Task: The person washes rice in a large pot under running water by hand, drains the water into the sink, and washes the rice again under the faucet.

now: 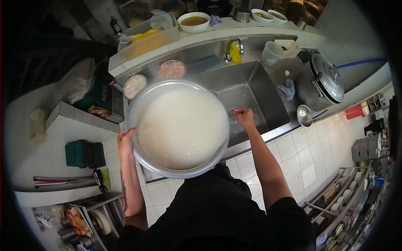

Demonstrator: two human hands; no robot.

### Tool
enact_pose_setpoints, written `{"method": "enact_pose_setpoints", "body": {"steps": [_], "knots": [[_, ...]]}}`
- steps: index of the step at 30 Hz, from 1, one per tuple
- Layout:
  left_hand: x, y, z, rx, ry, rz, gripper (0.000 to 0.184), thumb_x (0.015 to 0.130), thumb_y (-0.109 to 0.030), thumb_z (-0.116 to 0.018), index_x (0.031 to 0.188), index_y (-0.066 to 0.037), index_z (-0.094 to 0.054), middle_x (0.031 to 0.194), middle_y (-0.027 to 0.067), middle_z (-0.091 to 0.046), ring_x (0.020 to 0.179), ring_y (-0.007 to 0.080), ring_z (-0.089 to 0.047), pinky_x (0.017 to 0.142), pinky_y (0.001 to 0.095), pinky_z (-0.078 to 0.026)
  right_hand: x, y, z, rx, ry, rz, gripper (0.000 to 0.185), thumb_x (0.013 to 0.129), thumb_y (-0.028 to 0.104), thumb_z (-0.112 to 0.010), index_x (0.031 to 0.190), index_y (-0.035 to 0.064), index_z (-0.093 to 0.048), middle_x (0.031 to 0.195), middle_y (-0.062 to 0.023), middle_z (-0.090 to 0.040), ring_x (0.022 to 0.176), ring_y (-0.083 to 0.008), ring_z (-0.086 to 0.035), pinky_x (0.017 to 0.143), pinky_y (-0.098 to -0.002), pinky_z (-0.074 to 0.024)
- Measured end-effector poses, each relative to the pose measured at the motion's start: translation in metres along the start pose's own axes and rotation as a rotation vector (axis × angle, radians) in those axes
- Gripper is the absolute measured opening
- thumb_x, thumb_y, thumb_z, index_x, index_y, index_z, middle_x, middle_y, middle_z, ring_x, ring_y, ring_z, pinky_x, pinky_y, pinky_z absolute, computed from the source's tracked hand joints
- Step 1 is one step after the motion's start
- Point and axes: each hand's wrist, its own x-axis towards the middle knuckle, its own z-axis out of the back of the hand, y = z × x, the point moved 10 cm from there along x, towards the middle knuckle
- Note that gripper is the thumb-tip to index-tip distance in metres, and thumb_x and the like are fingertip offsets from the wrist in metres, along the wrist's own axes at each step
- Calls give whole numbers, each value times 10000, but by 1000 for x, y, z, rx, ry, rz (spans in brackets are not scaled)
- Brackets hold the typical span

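A big round metal basin [135, 147] holds cloudy white water [188, 121], with pale rice grains [157, 144] showing at its lower left. It is tilted, at the left end of the sink. My left hand [126, 141] grips the basin's left rim, thumb over the edge. Over the steel sink [268, 90], just right of the basin, is my right hand [243, 116], its fingers curled close to the round drain [232, 113]. Whatever those fingers hold, if anything, cannot be made out.
A faucet [239, 47] stands behind the sink, beside a yellow bottle [235, 56]. Two round containers [171, 69] sit behind the basin. To the right are a large lidded pot [307, 79], a small metal bowl [305, 116] and a crumpled cloth [287, 89]. Bowls [193, 28] line the ledge.
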Motion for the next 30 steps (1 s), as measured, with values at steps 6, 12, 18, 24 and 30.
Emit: {"method": "enact_pose_setpoints", "body": {"steps": [6, 12, 18, 24, 30], "knots": [[2, 2, 2, 11, 6, -24, 233, 784, -94, -692, 1003, -14, -676, 923, 75, -699, 828, 183, -647, 798, 293, -486, -5, 24, 33, -666, -220, 107, 194, 831, 84, -703, 1014, 21, -720, 984, -106, -729, 771, -171, -701, 703, -299, -548], [2, -1, 0, 8, -4, -16, 206, 791, -90, -690, 985, -20, -676, 928, 75, -701, 822, 178, -645, 795, 290, -487, -27, 41, -2, -428, -101, 127, 281, 868, 199, -692, 1082, 17, -705, 1000, -132, -719, 843, -194, -692, 793, -307, -538], [-10, -13, -8, -6, -36, -11, 186, 793, -80, -712, 955, -1, -668, 889, 87, -698, 779, 163, -639, 744, 279, -490, -53, 41, -32, -129, 60, 32, 264, 918, 214, -660, 1138, 76, -704, 959, -35, -713, 909, -128, -660, 690, -254, -489], [-5, -6, -6, -58, -25, -19, 213, 803, -96, -699, 989, -1, -654, 900, 90, -692, 830, 172, -646, 778, 296, -495, -45, 50, -33, -66, 103, 149, 302, 845, 86, -695, 1140, 24, -687, 1008, -92, -708, 861, -159, -662, 784, -284, -531], [-16, -13, -13, -93, -21, -28, 187, 817, -97, -684, 978, -4, -662, 895, 82, -696, 771, 170, -658, 721, 284, -510, -24, 64, -37, -308, 204, 404, 376, 767, 7, -715, 1136, 75, -701, 1067, -78, -681, 870, -172, -650, 782, -292, -534]]}}
